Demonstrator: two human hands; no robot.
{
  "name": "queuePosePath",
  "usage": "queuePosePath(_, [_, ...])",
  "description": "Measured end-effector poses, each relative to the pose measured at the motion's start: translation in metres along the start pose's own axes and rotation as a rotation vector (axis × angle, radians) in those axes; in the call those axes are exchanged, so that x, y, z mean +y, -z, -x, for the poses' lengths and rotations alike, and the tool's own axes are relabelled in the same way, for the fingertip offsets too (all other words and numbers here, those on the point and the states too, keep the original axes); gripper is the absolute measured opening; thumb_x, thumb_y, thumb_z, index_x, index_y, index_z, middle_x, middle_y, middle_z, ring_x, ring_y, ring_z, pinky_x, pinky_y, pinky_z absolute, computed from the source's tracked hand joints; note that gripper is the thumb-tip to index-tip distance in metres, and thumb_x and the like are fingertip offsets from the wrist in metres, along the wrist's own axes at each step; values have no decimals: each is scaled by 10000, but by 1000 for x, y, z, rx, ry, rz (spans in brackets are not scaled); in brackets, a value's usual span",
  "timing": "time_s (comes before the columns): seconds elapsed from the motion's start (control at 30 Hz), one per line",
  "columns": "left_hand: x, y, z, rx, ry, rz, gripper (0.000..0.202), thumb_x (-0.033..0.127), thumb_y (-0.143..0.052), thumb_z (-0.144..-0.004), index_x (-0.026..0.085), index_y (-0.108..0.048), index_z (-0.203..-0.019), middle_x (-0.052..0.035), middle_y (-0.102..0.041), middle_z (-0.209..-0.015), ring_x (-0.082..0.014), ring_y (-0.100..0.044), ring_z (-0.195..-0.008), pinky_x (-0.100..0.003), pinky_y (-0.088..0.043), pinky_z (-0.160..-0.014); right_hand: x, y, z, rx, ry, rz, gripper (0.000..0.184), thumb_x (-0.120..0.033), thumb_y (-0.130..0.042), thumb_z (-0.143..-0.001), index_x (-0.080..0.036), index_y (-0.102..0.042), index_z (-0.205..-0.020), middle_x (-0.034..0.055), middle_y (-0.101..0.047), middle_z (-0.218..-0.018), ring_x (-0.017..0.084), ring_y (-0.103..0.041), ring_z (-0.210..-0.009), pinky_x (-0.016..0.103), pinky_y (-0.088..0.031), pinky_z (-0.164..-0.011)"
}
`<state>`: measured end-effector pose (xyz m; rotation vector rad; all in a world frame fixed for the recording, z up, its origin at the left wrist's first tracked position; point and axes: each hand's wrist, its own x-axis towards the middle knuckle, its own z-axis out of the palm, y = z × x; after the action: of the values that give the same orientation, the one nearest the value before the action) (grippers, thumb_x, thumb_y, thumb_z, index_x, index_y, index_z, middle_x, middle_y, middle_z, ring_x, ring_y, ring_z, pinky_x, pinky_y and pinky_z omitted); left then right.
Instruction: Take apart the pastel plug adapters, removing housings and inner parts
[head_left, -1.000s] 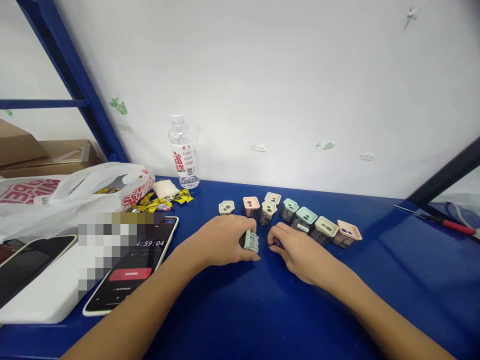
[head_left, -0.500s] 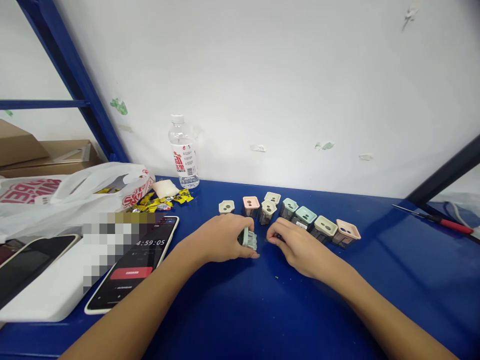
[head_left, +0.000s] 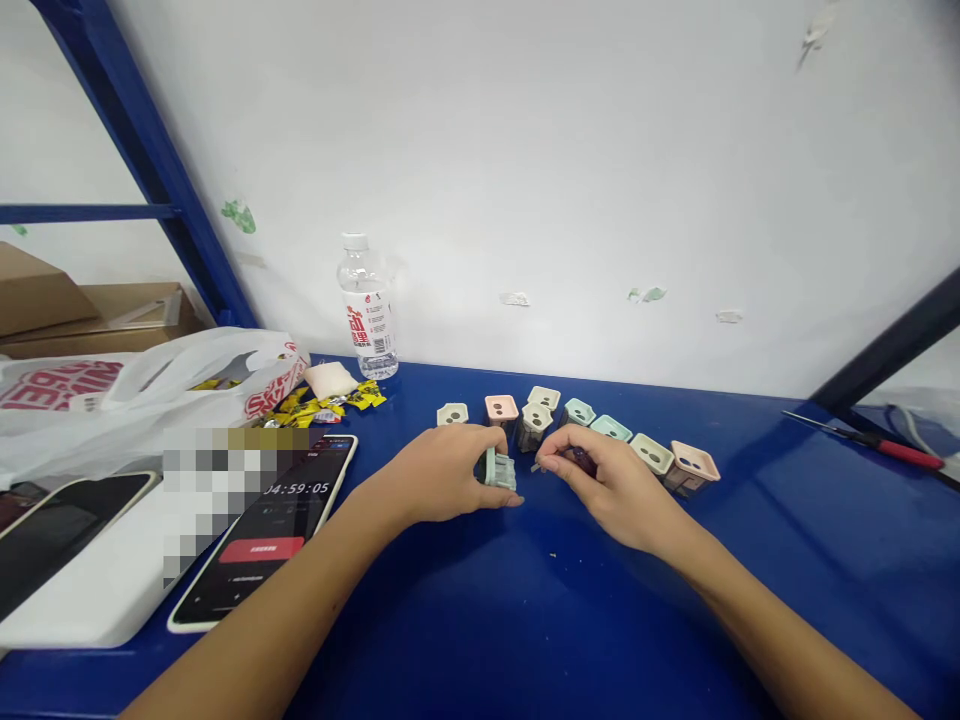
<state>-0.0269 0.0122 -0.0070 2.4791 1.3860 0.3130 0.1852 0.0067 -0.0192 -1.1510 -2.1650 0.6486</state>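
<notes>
My left hand (head_left: 450, 475) is closed around a pale green pencil sharpener (head_left: 500, 470), which lies on its side with its clear inner part facing right. Opposite it, my right hand (head_left: 604, 485) pinches a small thin grey piece (head_left: 535, 466) between thumb and fingertips; whether it is loose or part of a tool, I cannot tell. Something dark purple (head_left: 583, 461) shows inside the curled right fingers, mostly hidden. Behind the hands stand several two-hole pencil sharpeners, among them a pink one (head_left: 501, 408), a cream one (head_left: 536, 422) and a mint one (head_left: 611, 429).
A water bottle (head_left: 369, 320) stands near the wall at the left. Plastic bags (head_left: 165, 385), yellow wrappers (head_left: 300, 408), a lit phone (head_left: 281, 530) and a white box-like object (head_left: 112, 570) lie on the left. A red-handled screwdriver (head_left: 892, 445) rests at the far right of the blue table (head_left: 525, 620).
My right hand has turned and its fingers have lifted slightly, so the grey piece and the dark purple thing now show. The left hand has tilted the sharpener a little.
</notes>
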Motion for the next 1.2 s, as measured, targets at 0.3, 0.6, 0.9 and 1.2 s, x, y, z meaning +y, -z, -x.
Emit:
queuePosePath(0.3, [1, -1, 0, 28, -16, 17, 374, 540, -641, -757, 221, -590, -945, -10, -660, -911, -198, -597, -784, -264, -365, -625, 8, -5, -1, -4, -94, -142, 158, -337, -528, -907, -201, -608, -904, -25, -555, -665, 87, -402, -477, 230, -319, -458])
queuePosePath(0.6, [3, 0, 0, 94, -55, 55, 347, 494, -662, -763, 202, -585, -934, -9, -667, -893, -183, -598, -762, -266, -374, -637, 8, -8, -1, -11, -133, -293, 202, -351, -605, -852, -200, -644, -982, -13, -593, -705, 73, -396, -450, 221, -307, -415])
queuePosePath(0.9, [-2, -5, -2, 103, -76, 38, 336, 481, -648, -774, 196, -579, -938, -21, -666, -948, -192, -601, -813, -272, -385, -660, 2, -7, 1, -87, -94, -127, 151, -325, -602, -848, -224, -700, -904, -13, -671, -760, 99, -454, -537, 231, -353, -500])
queuePosePath(1.2, [-2, -6, -3, 73, -89, 29, 341, 471, -671, -757, 201, -579, -943, -18, -663, -961, -197, -605, -841, -272, -384, -672, -8, -3, 2, -198, -104, -94, 111, -249, -556, -866, -215, -609, -958, -26, -676, -768, 81, -437, -475, 211, -299, -440])
